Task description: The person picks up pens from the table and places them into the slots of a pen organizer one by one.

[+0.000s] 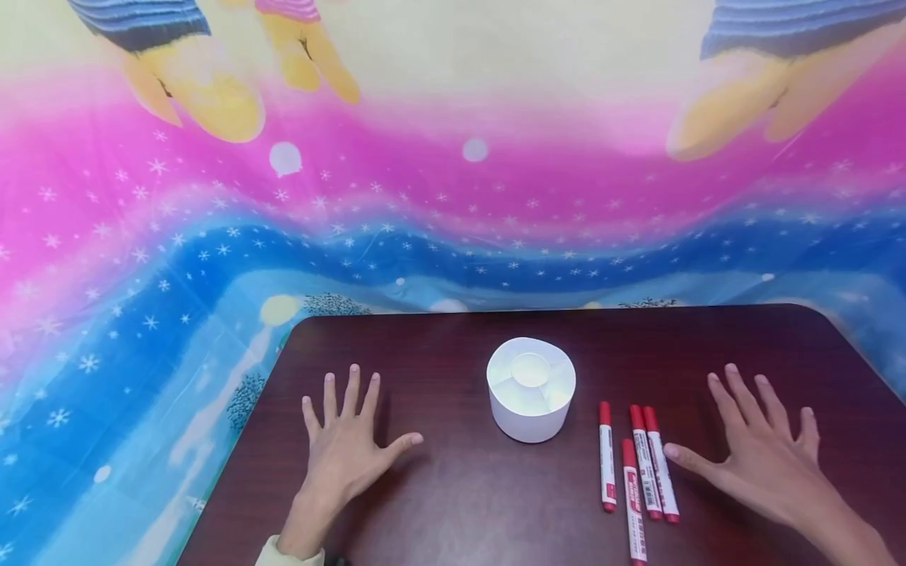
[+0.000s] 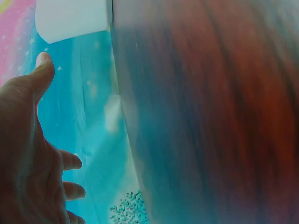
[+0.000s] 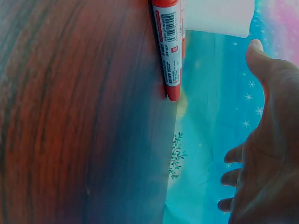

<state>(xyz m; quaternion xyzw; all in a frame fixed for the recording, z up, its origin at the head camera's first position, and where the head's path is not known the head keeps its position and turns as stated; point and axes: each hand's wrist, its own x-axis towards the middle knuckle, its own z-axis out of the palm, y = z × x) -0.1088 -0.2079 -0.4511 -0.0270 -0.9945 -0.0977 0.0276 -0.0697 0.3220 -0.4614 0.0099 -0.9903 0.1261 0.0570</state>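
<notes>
Fingers spread wide, my left hand (image 1: 348,452) is over the left part of the table and holds nothing. My right hand (image 1: 767,464) is spread the same way on the right, its thumb close beside several red-capped markers (image 1: 607,456). Those markers have white barrels and lie roughly lengthwise, three of them close together. Between the hands, nearer the far edge, stands a white round organizer (image 1: 531,420) with a central well and divided compartments around it. In the right wrist view a marker (image 3: 170,46) with a barcode appears left of the right hand (image 3: 271,140).
The dark brown table (image 1: 453,503) has a rounded far edge. Behind it hangs a patterned cloth (image 1: 425,196) in pink and blue with snowflakes, which also drops along the table's left side.
</notes>
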